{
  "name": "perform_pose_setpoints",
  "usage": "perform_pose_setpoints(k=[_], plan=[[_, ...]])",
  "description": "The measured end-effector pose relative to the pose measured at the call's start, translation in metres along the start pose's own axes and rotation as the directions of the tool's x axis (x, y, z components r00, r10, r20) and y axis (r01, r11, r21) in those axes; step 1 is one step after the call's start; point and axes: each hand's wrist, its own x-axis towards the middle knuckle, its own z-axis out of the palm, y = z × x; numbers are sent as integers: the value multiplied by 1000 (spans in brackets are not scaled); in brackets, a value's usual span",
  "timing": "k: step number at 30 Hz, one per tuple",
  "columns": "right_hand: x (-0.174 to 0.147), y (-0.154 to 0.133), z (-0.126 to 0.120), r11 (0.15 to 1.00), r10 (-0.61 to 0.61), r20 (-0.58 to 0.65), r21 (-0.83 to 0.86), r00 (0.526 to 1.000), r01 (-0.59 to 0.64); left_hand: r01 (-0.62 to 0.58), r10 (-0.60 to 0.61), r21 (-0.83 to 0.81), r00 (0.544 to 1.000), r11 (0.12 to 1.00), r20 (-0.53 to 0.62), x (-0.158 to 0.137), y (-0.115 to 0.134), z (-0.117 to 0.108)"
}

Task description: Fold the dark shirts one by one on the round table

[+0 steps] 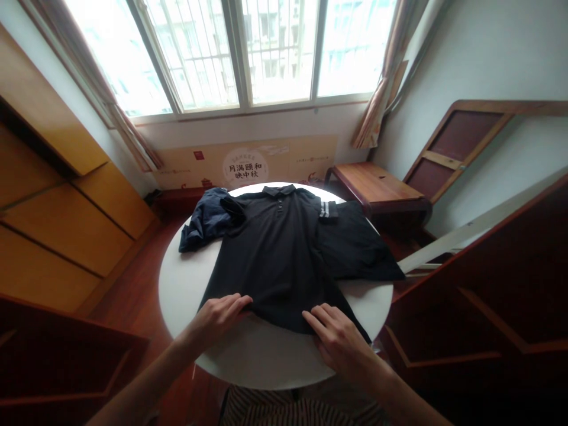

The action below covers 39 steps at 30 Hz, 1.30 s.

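A black polo shirt (275, 254) lies spread out on a round white table (261, 361), its collar at the far side and its hem towards me. My left hand (224, 313) has its fingers closed on the hem at the left. Further right along the same hem, my right hand (335, 331) pinches the cloth, thumb underneath. White stripes mark the cuff of the shirt's right-hand sleeve (328, 209). That sleeve rests over a dark folded garment (355, 242). Left of the shirt is a crumpled navy garment (206, 216), partly under the other sleeve.
A low wooden side table (377, 180) stands beyond the round table at the right. Yellow wooden cabinets (80, 219) line the left wall. Behind are a window (239, 53) and a printed beige panel (244, 160). Dark red wooden furniture (488, 307) is close on my right.
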Motion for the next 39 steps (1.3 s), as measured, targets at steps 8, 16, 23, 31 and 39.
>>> perform_pose_setpoints(k=[8, 16, 23, 31, 39], plan=[[-32, 30, -2, 998, -45, -80, -48, 996, 41, 8, -9, 60, 1000, 998, 13, -13, -9, -10], [-63, 59, -33, 984, -173, -152, -55, 973, 167, -44, 36, 35, 977, 998, 211, -29, -16, -6], [-52, 78, -57, 936, 44, -42, 351, 998, -26, 37, -12, -71, 945, 997, 326, -49, -12, 12], [82, 198, -50, 375, 752, 69, 773, 655, -512, 93, -58, -176, 979, 980, 195, -50, -10, 20], [200, 275, -30, -69, 922, 325, 669, 208, -740, 96, -76, -165, 990, 982, 123, -46, -2, 14]])
